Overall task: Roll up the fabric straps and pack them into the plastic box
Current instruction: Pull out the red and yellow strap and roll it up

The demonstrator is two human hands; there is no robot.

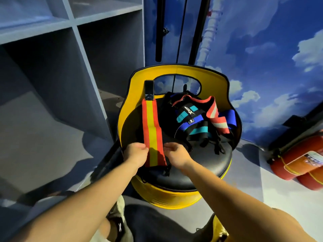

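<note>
The strap (152,130) is laid flat on the stool (201,165), its near end pinched at both edges by the left hand (135,154) and right hand (176,154), probably so rolling starts straight. No box is seen.

Person, head-camera view: two bare forearms, no sleeves, watch or rings showing; left hand (137,153) and right hand (176,155) ungloved. Khaki shorts (117,209) at bottom edge. Black shoe (120,226) bearing a white X-shaped mark.
</note>
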